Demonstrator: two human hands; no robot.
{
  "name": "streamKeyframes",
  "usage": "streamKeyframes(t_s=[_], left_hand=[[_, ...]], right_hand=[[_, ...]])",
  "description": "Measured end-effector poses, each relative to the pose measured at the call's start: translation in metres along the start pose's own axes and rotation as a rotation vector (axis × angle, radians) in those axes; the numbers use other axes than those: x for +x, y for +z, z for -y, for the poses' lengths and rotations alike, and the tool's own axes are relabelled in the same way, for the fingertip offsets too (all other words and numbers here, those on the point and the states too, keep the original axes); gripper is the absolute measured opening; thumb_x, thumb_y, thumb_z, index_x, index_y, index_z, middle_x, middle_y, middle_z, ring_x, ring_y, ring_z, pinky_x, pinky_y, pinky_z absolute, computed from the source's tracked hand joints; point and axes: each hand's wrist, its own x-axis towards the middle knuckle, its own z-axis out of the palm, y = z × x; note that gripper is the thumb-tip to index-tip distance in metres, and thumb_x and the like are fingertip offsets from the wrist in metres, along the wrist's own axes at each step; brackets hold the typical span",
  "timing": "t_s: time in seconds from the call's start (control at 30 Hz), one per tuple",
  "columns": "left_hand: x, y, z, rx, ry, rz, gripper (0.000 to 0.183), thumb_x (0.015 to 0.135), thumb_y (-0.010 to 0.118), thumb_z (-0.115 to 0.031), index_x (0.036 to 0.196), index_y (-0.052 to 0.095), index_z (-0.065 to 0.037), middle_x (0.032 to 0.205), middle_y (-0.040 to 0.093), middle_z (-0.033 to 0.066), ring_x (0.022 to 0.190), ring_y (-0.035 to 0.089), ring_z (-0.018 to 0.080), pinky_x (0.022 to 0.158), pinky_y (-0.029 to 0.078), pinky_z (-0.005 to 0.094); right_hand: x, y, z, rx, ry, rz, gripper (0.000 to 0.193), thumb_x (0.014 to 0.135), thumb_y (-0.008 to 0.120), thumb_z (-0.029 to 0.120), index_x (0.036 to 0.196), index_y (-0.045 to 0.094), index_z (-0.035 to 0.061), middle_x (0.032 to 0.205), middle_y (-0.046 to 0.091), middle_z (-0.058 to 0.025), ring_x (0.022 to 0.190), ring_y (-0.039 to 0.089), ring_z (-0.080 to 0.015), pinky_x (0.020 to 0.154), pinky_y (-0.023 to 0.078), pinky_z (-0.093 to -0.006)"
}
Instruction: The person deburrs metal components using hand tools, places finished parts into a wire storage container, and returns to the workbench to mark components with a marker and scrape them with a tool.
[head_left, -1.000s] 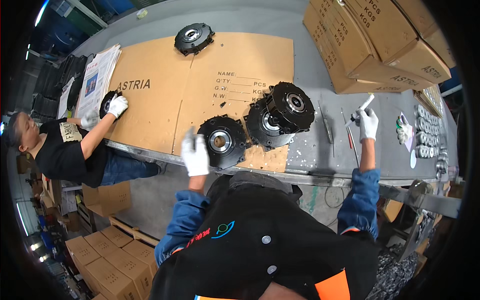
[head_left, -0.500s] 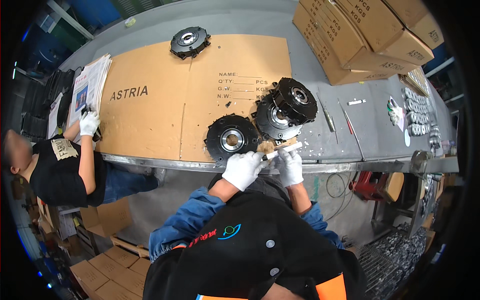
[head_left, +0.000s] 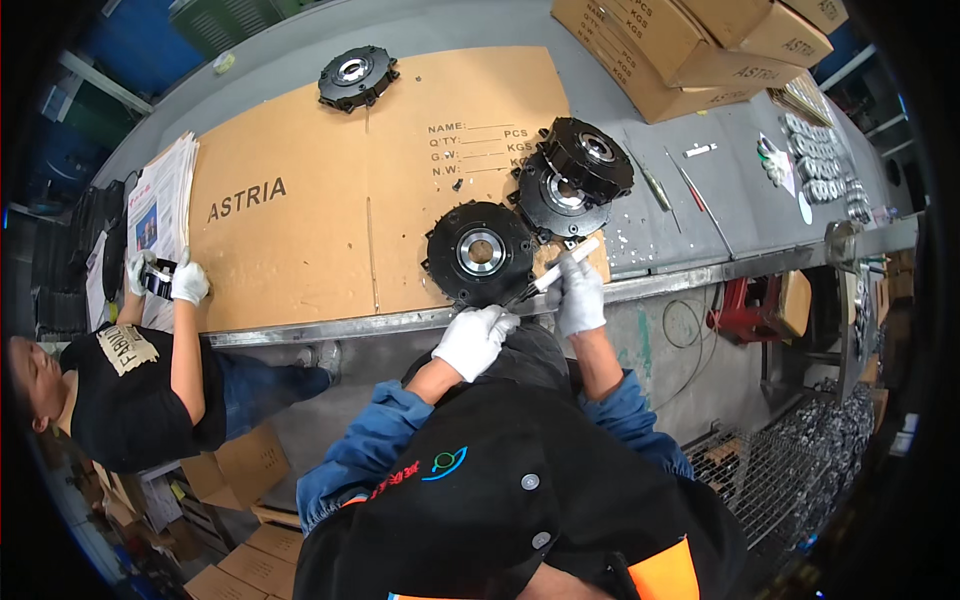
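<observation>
My right hand [head_left: 580, 298], in a white glove, is closed round a white pen-shaped stick [head_left: 572, 262] with a dark end. That end points down-left at the near rim of a black round metal housing [head_left: 450, 262] with a silver centre ring. My left hand [head_left: 472, 342], also gloved in white, is at the table edge just below this housing. Its fingers are curled together; what they hold, if anything, is hidden. Right behind, a second black housing [head_left: 548, 205] lies with a third housing [head_left: 612, 172] tilted on top of it.
Another black housing [head_left: 357, 78] sits at the far side of the flat cardboard sheet [head_left: 290, 250]. Rods [head_left: 700, 200], stacked cartons [head_left: 690, 60] and metal rings [head_left: 815, 160] are to the right. At left, a co-worker [head_left: 130, 390] stands by papers [head_left: 160, 200].
My hands have moved apart; the stick's dark end has left my left fingers and now points at the housing's rim. The co-worker's hands have come together round a small dark object.
</observation>
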Motion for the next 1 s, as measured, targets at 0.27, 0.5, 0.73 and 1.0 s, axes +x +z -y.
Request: streamKeyframes(t_s=[0.27,0.5,0.73,1.0], left_hand=[[-0.014,-0.019,0.011,-0.959,-0.365,-0.098,0.023,0.083,0.043,-0.012,0.09,0.061,0.0,0.066,0.055,0.0036,0.05,0.051,0.0108,0.043,0.041,0.0241],[-0.012,-0.02,-0.02,0.192,0.195,-0.527,0.022,0.072,0.074,-0.024,0.088,0.067,-0.012,0.062,0.049,0.0021,0.052,0.053,0.0176,0.047,0.043,0.0298],[-0.009,-0.015,-0.018,0.336,0.339,-0.512,0.018,0.067,0.076,-0.015,0.082,0.067,-0.01,0.064,0.055,0.0029,0.055,0.057,0.0213,0.049,0.045,0.0321],[-0.006,-0.007,-0.017,0.436,0.377,-0.457,0.017,0.073,0.07,-0.018,0.084,0.058,-0.014,0.069,0.053,0.0016,0.055,0.056,0.0215,0.048,0.044,0.0341]], right_hand=[[-0.011,0.004,0.012,0.274,0.069,0.008,0.026,0.092,0.054,0.027,0.077,0.053,0.0056,0.053,0.046,-0.0014,0.039,0.043,-0.012,0.036,0.034,-0.0262],[-0.023,0.021,0.006,0.246,0.133,-0.12,0.028,0.092,0.055,0.028,0.076,0.053,0.0048,0.055,0.046,-0.002,0.039,0.043,-0.0128,0.034,0.035,-0.0264],[-0.031,0.018,-0.011,0.21,0.096,-0.084,0.029,0.093,0.054,0.028,0.076,0.055,0.0037,0.057,0.05,-0.0034,0.041,0.047,-0.0131,0.036,0.037,-0.0267],[-0.029,0.012,-0.018,0.231,0.133,-0.091,0.029,0.092,0.055,0.028,0.077,0.056,0.0034,0.056,0.05,-0.0036,0.039,0.047,-0.0134,0.036,0.037,-0.0265]])
